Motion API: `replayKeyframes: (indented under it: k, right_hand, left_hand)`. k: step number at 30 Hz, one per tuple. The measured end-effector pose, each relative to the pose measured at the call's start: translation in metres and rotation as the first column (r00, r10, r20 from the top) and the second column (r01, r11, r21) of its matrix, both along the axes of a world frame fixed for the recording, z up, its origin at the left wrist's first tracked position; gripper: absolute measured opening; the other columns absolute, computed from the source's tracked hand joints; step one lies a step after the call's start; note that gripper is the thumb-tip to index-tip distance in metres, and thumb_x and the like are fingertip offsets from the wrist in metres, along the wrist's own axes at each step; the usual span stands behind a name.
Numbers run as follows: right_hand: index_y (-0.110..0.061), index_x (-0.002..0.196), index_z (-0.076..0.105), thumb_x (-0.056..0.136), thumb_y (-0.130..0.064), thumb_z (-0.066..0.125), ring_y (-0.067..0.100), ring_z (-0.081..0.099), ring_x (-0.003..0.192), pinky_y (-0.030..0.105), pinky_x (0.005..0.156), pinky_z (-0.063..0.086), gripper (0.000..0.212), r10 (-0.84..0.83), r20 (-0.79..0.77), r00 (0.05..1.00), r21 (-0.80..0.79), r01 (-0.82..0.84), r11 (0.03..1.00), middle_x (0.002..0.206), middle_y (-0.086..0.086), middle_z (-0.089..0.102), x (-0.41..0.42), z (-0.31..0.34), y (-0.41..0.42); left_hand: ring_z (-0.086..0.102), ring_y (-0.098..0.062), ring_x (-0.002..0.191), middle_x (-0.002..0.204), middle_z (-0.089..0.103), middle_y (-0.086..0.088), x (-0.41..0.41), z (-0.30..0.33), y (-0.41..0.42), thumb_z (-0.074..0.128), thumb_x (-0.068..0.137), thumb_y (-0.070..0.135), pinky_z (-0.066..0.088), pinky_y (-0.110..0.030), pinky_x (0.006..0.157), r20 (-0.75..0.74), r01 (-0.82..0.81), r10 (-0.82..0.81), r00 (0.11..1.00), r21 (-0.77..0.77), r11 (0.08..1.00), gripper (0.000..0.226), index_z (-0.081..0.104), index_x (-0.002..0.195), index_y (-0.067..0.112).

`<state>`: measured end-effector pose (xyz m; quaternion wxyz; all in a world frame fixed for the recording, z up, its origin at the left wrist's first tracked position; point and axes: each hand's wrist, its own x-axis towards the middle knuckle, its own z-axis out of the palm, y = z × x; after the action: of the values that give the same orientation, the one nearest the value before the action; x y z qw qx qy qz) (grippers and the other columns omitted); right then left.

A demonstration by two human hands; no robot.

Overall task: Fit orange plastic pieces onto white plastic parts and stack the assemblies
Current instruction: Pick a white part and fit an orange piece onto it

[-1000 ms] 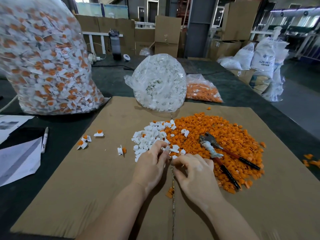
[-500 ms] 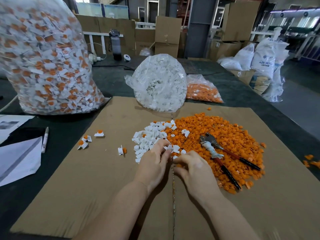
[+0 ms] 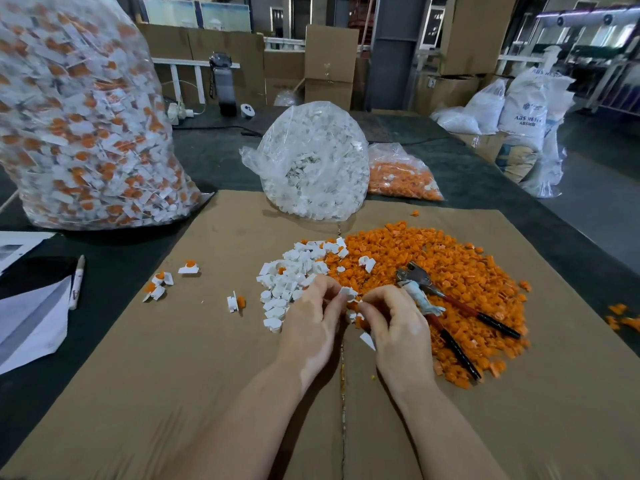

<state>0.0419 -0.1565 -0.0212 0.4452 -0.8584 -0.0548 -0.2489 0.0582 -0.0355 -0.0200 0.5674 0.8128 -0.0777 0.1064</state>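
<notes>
Pinching one white part (image 3: pixel 348 292), both hands (image 3: pixel 311 327) meet beside orange pile (image 3: pixel 433 265).

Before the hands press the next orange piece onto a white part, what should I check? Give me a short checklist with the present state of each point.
1. Small white plastic part pinched between left hand and right hand: ok.
2. Orange piece already in the fingers: cannot tell, hidden.
3. Loose heap of orange plastic pieces close by the right hand: ok.
4. Pile of white plastic parts near the left hand: ok.
5. Red-handled metal pliers lying on the orange heap beside the right hand: not ok, crowds picking.
</notes>
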Motion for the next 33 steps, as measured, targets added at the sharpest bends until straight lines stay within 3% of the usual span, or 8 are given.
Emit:
replayKeyframes:
  k: [2, 4, 7, 10, 14, 18, 22, 33]
  right_hand:
    - [-0.018, 0.08, 0.059, 0.088, -0.013, 0.063, 0.008, 0.054, 0.068, 0.025, 0.059, 0.045, 0.01, 0.018, -0.022, 1.0, 0.057, -0.017, 0.998, 0.073, -0.01, 0.057, 0.0, -0.0015, -0.0003]
    - [-0.021, 0.081, 0.059, 0.088, -0.013, 0.063, 0.008, 0.055, 0.064, 0.02, 0.056, 0.044, 0.011, 0.035, -0.012, 0.999, 0.109, -0.034, 0.993, 0.07, -0.012, 0.058, -0.0004, -0.0022, -0.0005]
    - [-0.023, 0.087, 0.065, 0.09, -0.008, 0.059, 0.003, 0.06, 0.073, 0.013, 0.062, 0.046, 0.016, 0.072, -0.029, 0.997, 0.181, -0.066, 0.981, 0.075, -0.016, 0.063, 0.0, -0.0023, -0.0016]
    - [-0.023, 0.085, 0.066, 0.09, -0.004, 0.057, 0.006, 0.064, 0.07, 0.015, 0.062, 0.05, 0.022, 0.107, -0.07, 0.992, 0.275, -0.084, 0.958, 0.076, -0.013, 0.066, 0.0004, -0.0022, -0.0016]
    - [-0.023, 0.082, 0.063, 0.089, -0.001, 0.057, 0.007, 0.067, 0.071, 0.017, 0.064, 0.052, 0.024, 0.111, -0.078, 0.991, 0.363, -0.075, 0.929, 0.073, -0.005, 0.069, -0.0009, -0.0009, -0.0018]
    - [-0.027, 0.078, 0.061, 0.088, -0.007, 0.062, 0.002, 0.059, 0.074, 0.01, 0.062, 0.045, 0.022, 0.056, -0.063, 0.996, 0.215, -0.041, 0.976, 0.073, -0.01, 0.063, -0.0001, -0.0011, -0.0016]
    - [-0.021, 0.081, 0.06, 0.087, -0.01, 0.063, 0.004, 0.056, 0.078, 0.012, 0.065, 0.043, 0.013, 0.012, -0.016, 1.0, 0.076, -0.01, 0.997, 0.08, -0.007, 0.059, 0.0011, -0.0052, -0.0013]
    - [-0.011, 0.081, 0.061, 0.087, -0.009, 0.063, 0.016, 0.054, 0.072, 0.042, 0.068, 0.048, 0.007, -0.024, 0.027, 0.999, -0.02, 0.024, 0.999, 0.078, -0.002, 0.057, 0.0006, -0.0057, 0.0009]
  left_hand:
    - [0.054, -0.016, 0.077, 0.084, 0.056, -0.002, -0.0005, 0.0008, 0.0017, 0.055, 0.092, 0.024, 0.042, -0.02, 0.069, 0.031, -0.018, 0.018, 0.999, 0.003, 1.0, 0.017, 0.05, 0.077, 0.03]
    - [0.056, -0.02, 0.074, 0.08, 0.059, -0.006, -0.0015, 0.0011, 0.0032, 0.057, 0.091, 0.025, 0.044, -0.026, 0.068, 0.002, -0.002, 0.002, 1.0, -0.04, 0.999, 0.012, 0.055, 0.08, 0.022]
    - [0.058, -0.018, 0.074, 0.079, 0.062, -0.003, -0.0018, -0.0012, 0.0046, 0.058, 0.091, 0.023, 0.046, -0.028, 0.069, -0.02, 0.025, -0.025, 0.999, -0.022, 0.999, 0.003, 0.06, 0.09, 0.022]
    - [0.059, -0.015, 0.074, 0.077, 0.06, 0.002, -0.0005, -0.0039, 0.005, 0.058, 0.091, 0.019, 0.045, -0.022, 0.067, -0.024, 0.039, -0.04, 0.999, -0.014, 0.999, 0.014, 0.061, 0.1, 0.029]
    - [0.059, -0.014, 0.073, 0.075, 0.059, 0.003, 0.0005, -0.0056, 0.0051, 0.058, 0.091, 0.016, 0.046, -0.021, 0.068, -0.056, 0.051, -0.054, 0.997, -0.056, 0.997, 0.015, 0.058, 0.097, 0.029]
    - [0.06, -0.007, 0.065, 0.073, 0.063, 0.002, -0.0009, -0.0042, 0.0048, 0.058, 0.091, 0.01, 0.046, -0.016, 0.065, -0.071, 0.088, -0.097, 0.993, -0.116, 0.989, 0.016, 0.055, 0.092, 0.026]
    - [0.059, -0.001, 0.058, 0.062, 0.062, 0.008, -0.0014, -0.0027, 0.0056, 0.056, 0.09, 0.004, 0.043, -0.01, 0.057, -0.091, 0.105, -0.129, 0.987, -0.237, 0.966, 0.014, 0.056, 0.093, 0.018]
    - [0.06, -0.002, 0.054, 0.058, 0.065, 0.009, -0.0044, 0.0021, 0.0068, 0.058, 0.088, 0.0, 0.044, -0.01, 0.053, -0.106, 0.095, -0.138, 0.985, -0.337, 0.937, 0.02, 0.055, 0.087, 0.019]
